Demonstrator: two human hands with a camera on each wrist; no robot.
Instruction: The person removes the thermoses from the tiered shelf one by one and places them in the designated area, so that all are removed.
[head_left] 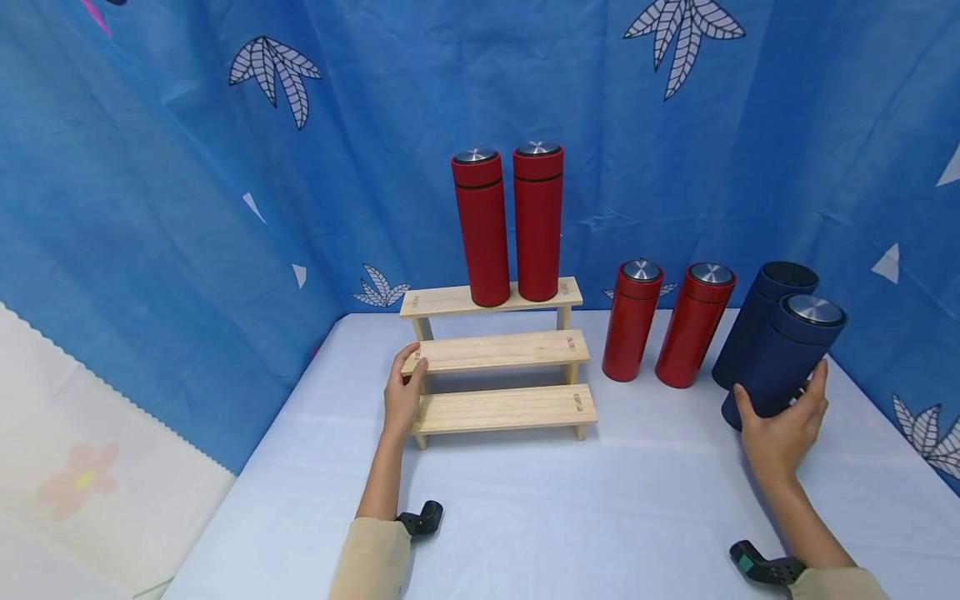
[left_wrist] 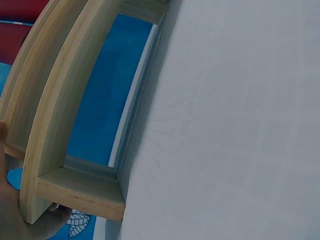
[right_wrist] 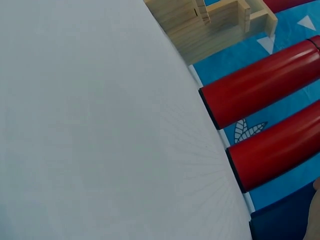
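A three-tier wooden stand (head_left: 498,353) sits on the table. My left hand (head_left: 402,402) grips its left end at the middle tier; in the left wrist view, the thumb and fingers are around the stand's end (left_wrist: 42,145). On the top tier stand two tall red thermos bottles (head_left: 483,233) with silver lids. To the right, my right hand (head_left: 783,433) holds a navy blue thermos bottle (head_left: 783,354) low on its body, thumb on the left side and fingers on the right. Partly hidden behind it is another navy bottle (head_left: 738,346) with a dark lid.
Two shorter red thermos bottles (head_left: 633,325) stand between the wooden stand and the navy bottles. A pale cloth covers the table (head_left: 570,517). Blue leaf-patterned curtain (head_left: 390,167) hangs close behind and at both sides.
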